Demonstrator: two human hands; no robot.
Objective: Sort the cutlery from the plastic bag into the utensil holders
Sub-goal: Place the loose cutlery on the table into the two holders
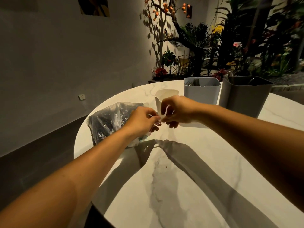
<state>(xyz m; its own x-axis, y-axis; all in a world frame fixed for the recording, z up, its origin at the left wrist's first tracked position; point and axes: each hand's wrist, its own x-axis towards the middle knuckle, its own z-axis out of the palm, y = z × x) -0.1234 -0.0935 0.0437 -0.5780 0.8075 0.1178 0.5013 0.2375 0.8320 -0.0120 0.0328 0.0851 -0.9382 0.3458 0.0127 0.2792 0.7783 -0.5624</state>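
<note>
A clear plastic bag [108, 122] full of dark cutlery lies on the left side of the round marble table [189, 178]. My left hand [141, 120] and my right hand [176, 111] meet at the bag's knotted white handles [164, 115], and each pinches a strip of the plastic. Behind my hands stands a white utensil holder [166, 94]. A light grey holder [202, 92] with some cutlery inside stands to its right, and a dark grey holder [246, 96] stands furthest right.
The table's left edge drops off to a dark floor just beside the bag. Plants and flowers fill the background on the right behind the holders. A grey wall runs along the left.
</note>
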